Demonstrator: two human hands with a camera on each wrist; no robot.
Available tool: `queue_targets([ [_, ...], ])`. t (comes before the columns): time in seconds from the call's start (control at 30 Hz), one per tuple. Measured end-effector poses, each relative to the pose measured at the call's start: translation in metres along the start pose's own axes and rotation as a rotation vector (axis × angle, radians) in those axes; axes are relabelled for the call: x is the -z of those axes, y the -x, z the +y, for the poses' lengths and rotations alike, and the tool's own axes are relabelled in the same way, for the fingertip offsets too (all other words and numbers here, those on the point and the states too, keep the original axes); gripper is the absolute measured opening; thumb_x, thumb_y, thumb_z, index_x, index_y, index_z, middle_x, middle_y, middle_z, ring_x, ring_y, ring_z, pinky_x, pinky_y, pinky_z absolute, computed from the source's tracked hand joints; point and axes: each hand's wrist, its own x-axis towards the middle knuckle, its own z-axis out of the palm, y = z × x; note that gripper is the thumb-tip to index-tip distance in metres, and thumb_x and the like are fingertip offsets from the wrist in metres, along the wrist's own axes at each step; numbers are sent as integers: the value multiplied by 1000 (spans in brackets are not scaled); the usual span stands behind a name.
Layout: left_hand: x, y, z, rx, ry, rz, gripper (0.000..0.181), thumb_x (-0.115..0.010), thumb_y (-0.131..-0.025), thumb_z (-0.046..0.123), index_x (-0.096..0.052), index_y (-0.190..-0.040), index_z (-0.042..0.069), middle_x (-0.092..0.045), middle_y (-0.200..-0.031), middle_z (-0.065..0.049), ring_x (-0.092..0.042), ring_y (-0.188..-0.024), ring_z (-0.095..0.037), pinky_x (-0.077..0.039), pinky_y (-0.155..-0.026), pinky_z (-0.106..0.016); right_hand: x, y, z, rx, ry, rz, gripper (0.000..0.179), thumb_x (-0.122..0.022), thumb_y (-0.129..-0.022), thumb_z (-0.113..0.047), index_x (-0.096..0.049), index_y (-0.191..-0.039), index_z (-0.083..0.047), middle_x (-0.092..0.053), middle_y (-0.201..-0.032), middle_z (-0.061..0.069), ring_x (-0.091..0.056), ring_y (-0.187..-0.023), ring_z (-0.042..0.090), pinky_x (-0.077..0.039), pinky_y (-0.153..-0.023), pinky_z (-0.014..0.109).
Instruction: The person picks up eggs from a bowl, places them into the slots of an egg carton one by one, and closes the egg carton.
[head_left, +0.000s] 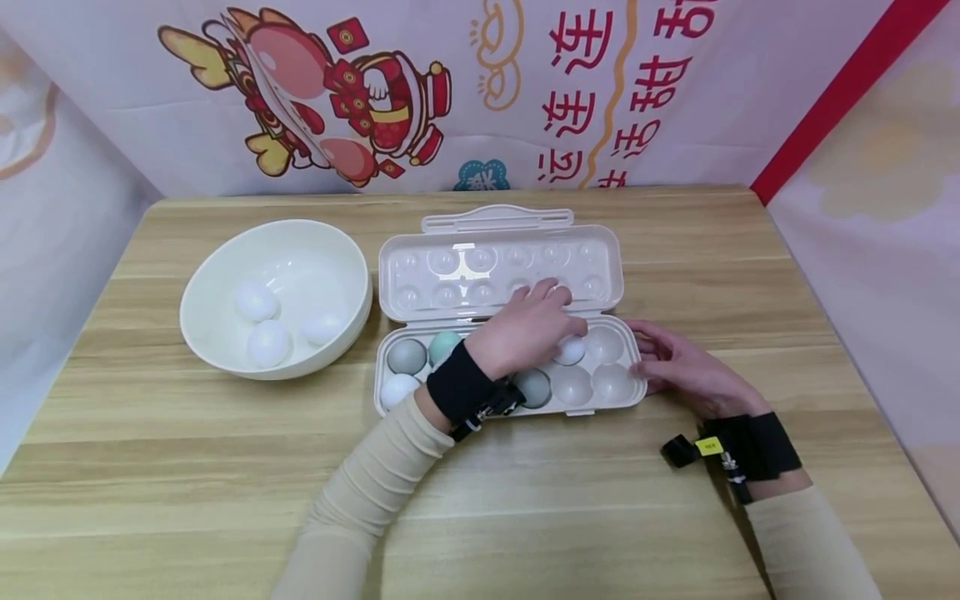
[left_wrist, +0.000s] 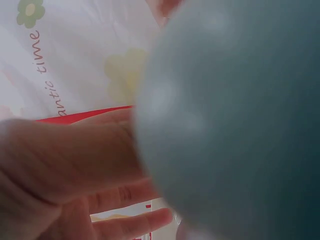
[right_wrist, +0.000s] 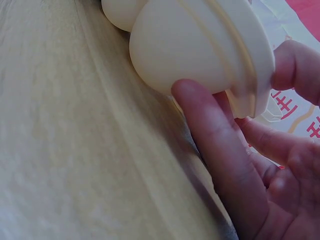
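Observation:
A white plastic egg box (head_left: pixel 457 315) lies with its lid folded back, its cups along the near side. My left hand (head_left: pixel 525 329) reaches over the cups and pinches a white egg (head_left: pixel 572 351) at a cup in the far row. Its thumb is hidden in the head view. Below that hand sits a grey-green egg (head_left: pixel 534 388), and a blurred grey-green egg (left_wrist: pixel 230 120) fills much of the left wrist view. My right hand (head_left: pixel 686 367) grips the box's right end; the right wrist view shows a finger (right_wrist: pixel 210 145) against a cup's underside.
A white bowl (head_left: pixel 217 346) with several white eggs stands left of the box. At the box's left end are a grey egg (head_left: pixel 407 357), a teal egg (head_left: pixel 444 346) and a white egg (head_left: pixel 398 390). A printed cloth (head_left: pixel 480 100) hangs behind the wooden table (head_left: pixel 187 483).

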Motion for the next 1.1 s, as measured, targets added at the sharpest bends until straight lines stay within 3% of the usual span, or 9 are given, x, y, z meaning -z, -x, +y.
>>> queue_targets([
  [0.33, 12, 8, -1, 22, 19, -27, 42, -64, -85, 24, -53, -125, 22, -51, -120, -8, -39, -115, -27, -40, -93, -46, 1, -3, -1, 3, 0, -1, 69, -62, -85, -12, -24, -144, -13, -37, -139, 22, -54, -106, 23, -54, -78, 33],
  [0.6, 25, 21, -5, 39, 62, -1, 45, -62, -86, 29, -50, -129, 20, -50, -126, -11, -37, -122, -28, -39, -97, -47, 1, 0, 0, 3, 20, 3, 71, -61, -86, -12, -21, -144, -12, -37, -138, 24, -54, -105, 23, -54, -78, 33],
  [0.87, 41, 55, -34, 121, 188, 121, 43, -60, -88, 27, -50, -128, 13, -51, -126, -15, -39, -121, -30, -36, -99, -50, -2, 0, -2, 19, 43, -4, 71, -60, -87, -12, -20, -145, -10, -36, -137, 25, -55, -103, 20, -54, -77, 32],
  [1.0, 53, 80, -52, 199, 259, 181, 47, -61, -87, 24, -48, -129, 9, -50, -128, -18, -40, -121, -32, -34, -101, -49, -2, 1, -3, 4, 68, 5, 71, -60, -87, -16, -19, -145, -11, -36, -138, 23, -53, -105, 22, -52, -78, 32],
  [1.1, 59, 98, -66, 288, 318, 179, 51, -61, -87, 24, -45, -132, 8, -49, -131, -19, -42, -120, -33, -34, -102, -49, -2, 2, -2, -8, 83, 9, 71, -59, -88, -18, -18, -145, -12, -34, -140, 22, -51, -105, 23, -51, -79, 31],
])
